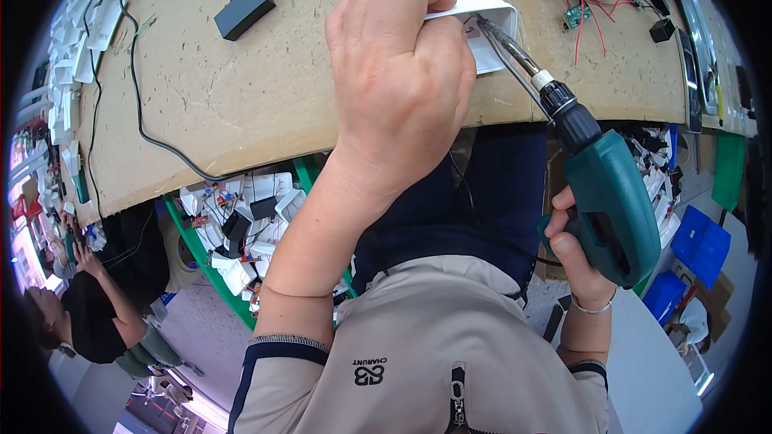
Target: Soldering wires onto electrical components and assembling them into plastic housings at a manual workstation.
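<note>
My left hand (402, 72) is closed around a white plastic housing (489, 59) at the far part of the bench, holding it by its left side. The housing's hollow inside faces right, and a reddish wire shows a little within it. My right hand (581, 261) grips the handle of a green soldering gun (618, 193). The gun's metal tip, with a thin tube running alongside it, reaches into the housing beside my left fingers. What the tip touches is too small to make out.
Black boxes (244, 11) and loose circuit boards with red wires (577, 16) lie along the bench's far side. A black cable (138, 104) crosses the bench at left. Below the edge, a green-rimmed bin (211, 264) holds white parts. Another person (88, 305) works at far left.
</note>
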Tool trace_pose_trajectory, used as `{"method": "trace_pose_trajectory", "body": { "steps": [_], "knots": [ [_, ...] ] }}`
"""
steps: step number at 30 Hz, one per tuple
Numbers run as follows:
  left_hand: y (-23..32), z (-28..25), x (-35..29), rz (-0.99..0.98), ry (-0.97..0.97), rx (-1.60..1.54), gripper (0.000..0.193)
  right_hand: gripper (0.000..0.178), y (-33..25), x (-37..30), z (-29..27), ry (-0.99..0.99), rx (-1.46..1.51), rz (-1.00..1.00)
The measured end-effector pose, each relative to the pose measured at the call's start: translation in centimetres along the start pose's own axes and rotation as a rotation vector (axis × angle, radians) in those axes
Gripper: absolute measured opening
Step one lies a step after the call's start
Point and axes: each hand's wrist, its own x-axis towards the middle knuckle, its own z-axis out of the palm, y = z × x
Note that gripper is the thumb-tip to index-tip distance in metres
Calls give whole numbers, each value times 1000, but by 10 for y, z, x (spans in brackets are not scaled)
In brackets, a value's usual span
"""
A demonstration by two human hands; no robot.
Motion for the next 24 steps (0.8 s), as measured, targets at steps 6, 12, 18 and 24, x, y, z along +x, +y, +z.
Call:
{"method": "trace_pose_trajectory", "body": {
  "steps": [6,12,18,24],
  "knots": [
    [-1,0,0,1,0,2,6,49,1,1,2,71,-18,-13],
    [1,0,0,-19,-1,-14,7,55,1,-3,0,32,6,14],
    [0,-1,0,-7,-4,4,7,58,2,-4,1,51,-22,6],
    [1,0,0,5,8,8,7,43,-3,2,5,13,3,-61]
  ]
}}
